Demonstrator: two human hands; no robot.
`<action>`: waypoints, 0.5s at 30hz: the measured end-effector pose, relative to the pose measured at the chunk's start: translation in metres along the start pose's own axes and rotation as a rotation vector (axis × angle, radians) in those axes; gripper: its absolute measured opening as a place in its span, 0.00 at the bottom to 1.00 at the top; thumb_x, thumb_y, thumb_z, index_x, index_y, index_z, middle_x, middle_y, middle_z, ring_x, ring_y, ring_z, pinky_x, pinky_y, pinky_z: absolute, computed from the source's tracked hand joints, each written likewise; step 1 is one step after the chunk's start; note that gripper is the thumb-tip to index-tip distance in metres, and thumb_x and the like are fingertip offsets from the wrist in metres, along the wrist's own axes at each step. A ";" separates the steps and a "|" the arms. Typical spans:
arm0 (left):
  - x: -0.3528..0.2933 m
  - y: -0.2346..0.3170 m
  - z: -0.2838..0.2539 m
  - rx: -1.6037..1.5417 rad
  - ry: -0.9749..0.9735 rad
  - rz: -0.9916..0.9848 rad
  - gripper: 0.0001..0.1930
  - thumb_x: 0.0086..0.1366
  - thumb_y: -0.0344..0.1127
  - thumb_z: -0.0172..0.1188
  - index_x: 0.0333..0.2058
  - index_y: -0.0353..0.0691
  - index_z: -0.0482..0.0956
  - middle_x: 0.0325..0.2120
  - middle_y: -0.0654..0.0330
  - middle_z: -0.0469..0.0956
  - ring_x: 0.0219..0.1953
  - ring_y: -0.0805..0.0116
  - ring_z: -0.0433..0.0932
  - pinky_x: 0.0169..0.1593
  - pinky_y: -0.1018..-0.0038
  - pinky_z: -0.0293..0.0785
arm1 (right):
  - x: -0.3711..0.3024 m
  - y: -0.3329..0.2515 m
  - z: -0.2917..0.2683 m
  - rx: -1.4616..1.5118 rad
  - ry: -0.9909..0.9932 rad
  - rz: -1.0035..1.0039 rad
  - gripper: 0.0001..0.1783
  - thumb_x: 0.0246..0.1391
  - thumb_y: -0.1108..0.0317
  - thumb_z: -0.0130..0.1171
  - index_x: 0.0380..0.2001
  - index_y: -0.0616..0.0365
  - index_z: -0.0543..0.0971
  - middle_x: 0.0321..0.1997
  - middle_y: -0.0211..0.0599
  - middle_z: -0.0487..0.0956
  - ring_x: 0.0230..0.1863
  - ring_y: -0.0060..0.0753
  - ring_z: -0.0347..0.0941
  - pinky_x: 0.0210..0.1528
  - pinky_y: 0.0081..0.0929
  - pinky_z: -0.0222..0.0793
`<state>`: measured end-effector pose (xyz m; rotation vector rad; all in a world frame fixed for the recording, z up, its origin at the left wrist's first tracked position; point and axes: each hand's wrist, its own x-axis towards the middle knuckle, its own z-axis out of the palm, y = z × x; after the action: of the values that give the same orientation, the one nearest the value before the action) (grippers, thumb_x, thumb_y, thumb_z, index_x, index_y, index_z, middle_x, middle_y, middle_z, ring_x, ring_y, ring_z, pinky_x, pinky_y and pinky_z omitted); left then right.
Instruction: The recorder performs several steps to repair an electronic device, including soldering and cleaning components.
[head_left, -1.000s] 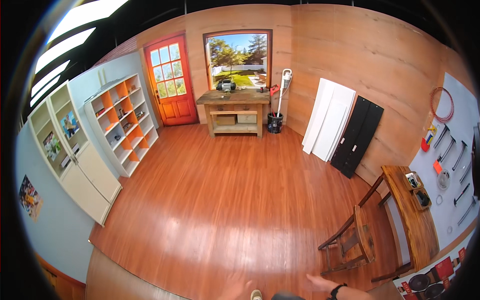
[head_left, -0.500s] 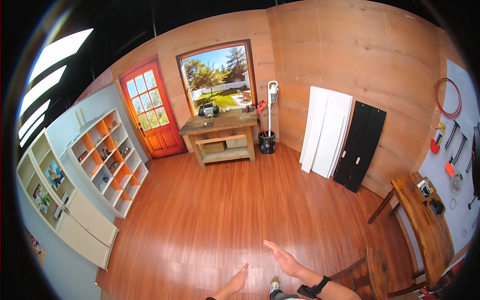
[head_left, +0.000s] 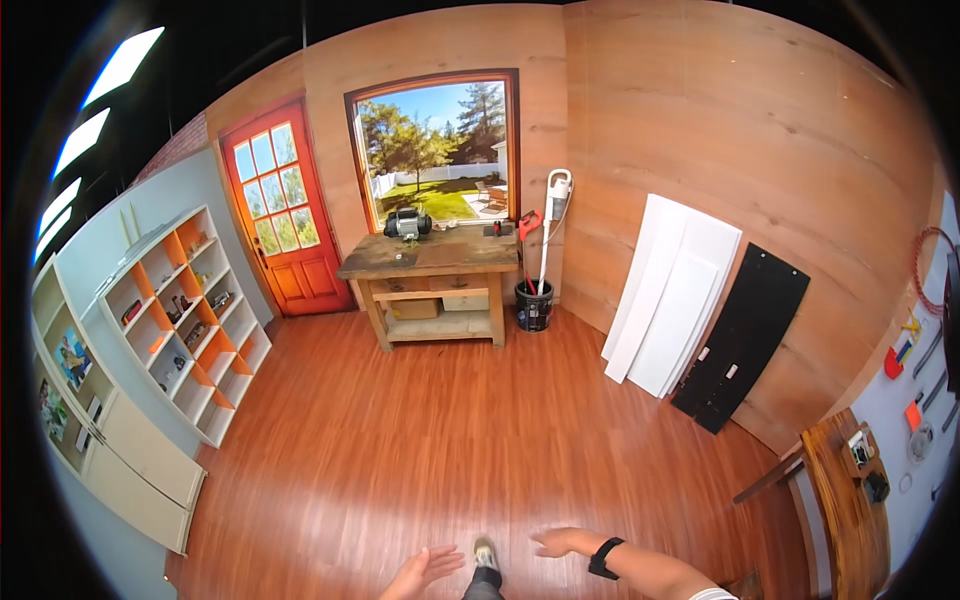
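Observation:
Above the wood floor [head_left: 420, 440], my left hand [head_left: 428, 568] is open with its fingers stretched out and nothing in it. On the other side of my shoe [head_left: 485, 552], my right hand [head_left: 562, 541] reaches inward, palm down, its fingers extended and holding nothing. A black band [head_left: 605, 558] circles my right wrist. Neither hand touches anything. Well ahead, beneath a window [head_left: 440, 150], stands a wooden workbench [head_left: 430, 258] with a grey and black machine [head_left: 408, 223] on top.
At left are an orange-and-white shelf unit [head_left: 192, 325] and a cream cabinet [head_left: 140, 490]. White boards [head_left: 665, 295] and black boards [head_left: 745, 335] lean on the right wall. A black bucket [head_left: 534, 310] holds a white stick vacuum [head_left: 553, 220]. A wooden table [head_left: 848, 510] stands at right.
The workbench and leaning boards appear larger and nearer. My hands have moved lower and farther apart in view, and my foot shows further forward. The stool at right has nearly left the picture.

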<state>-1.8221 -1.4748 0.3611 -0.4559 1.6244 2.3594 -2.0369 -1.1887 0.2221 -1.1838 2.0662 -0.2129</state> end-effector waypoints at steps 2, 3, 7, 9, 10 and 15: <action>0.024 -0.016 -0.058 0.565 0.155 -0.140 0.26 0.68 0.45 0.49 0.57 0.29 0.68 0.54 0.41 0.71 0.59 0.49 0.69 0.63 0.60 0.62 | 0.036 0.086 0.034 0.216 -0.235 -0.137 0.27 0.57 0.51 0.49 0.52 0.60 0.74 0.48 0.48 0.80 0.48 0.44 0.76 0.50 0.43 0.70; 0.019 -0.026 -0.095 1.054 0.178 -0.220 0.27 0.68 0.46 0.49 0.57 0.30 0.68 0.55 0.41 0.70 0.59 0.49 0.68 0.64 0.61 0.62 | 0.051 0.086 0.031 0.458 -0.387 0.091 0.25 0.57 0.49 0.47 0.43 0.62 0.77 0.38 0.41 0.81 0.38 0.35 0.76 0.38 0.39 0.72; 0.124 -0.015 -0.150 1.127 0.025 -0.441 0.28 0.66 0.49 0.52 0.57 0.34 0.69 0.57 0.44 0.70 0.60 0.49 0.68 0.62 0.62 0.64 | -0.006 0.304 0.100 0.057 0.145 0.477 0.18 0.56 0.62 0.50 0.43 0.61 0.79 0.45 0.51 0.80 0.40 0.58 0.76 0.45 0.46 0.72; 0.142 0.006 -0.189 1.205 0.056 -0.581 0.28 0.65 0.50 0.52 0.57 0.35 0.70 0.57 0.45 0.70 0.59 0.49 0.68 0.61 0.62 0.65 | 0.030 0.262 0.084 0.450 -0.021 0.678 0.17 0.56 0.62 0.49 0.42 0.60 0.81 0.42 0.45 0.82 0.41 0.46 0.79 0.43 0.40 0.74; 0.149 0.021 -0.219 1.261 0.100 -0.627 0.28 0.65 0.50 0.52 0.57 0.36 0.71 0.56 0.46 0.71 0.59 0.49 0.69 0.60 0.61 0.65 | 0.059 0.203 0.047 0.817 -0.112 0.842 0.19 0.57 0.61 0.48 0.43 0.59 0.81 0.43 0.43 0.82 0.43 0.41 0.80 0.42 0.38 0.74; 0.316 0.144 -0.194 1.425 0.107 -0.192 0.27 0.66 0.51 0.49 0.56 0.38 0.71 0.50 0.45 0.75 0.55 0.49 0.73 0.56 0.61 0.70 | 0.042 0.199 -0.059 1.152 -0.043 0.882 0.19 0.61 0.65 0.46 0.52 0.59 0.76 0.49 0.38 0.80 0.48 0.32 0.77 0.44 0.29 0.74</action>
<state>-2.1436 -1.7005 0.2987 -0.3491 2.5683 0.6196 -2.2242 -1.1229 0.1491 0.4022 1.7317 -0.7723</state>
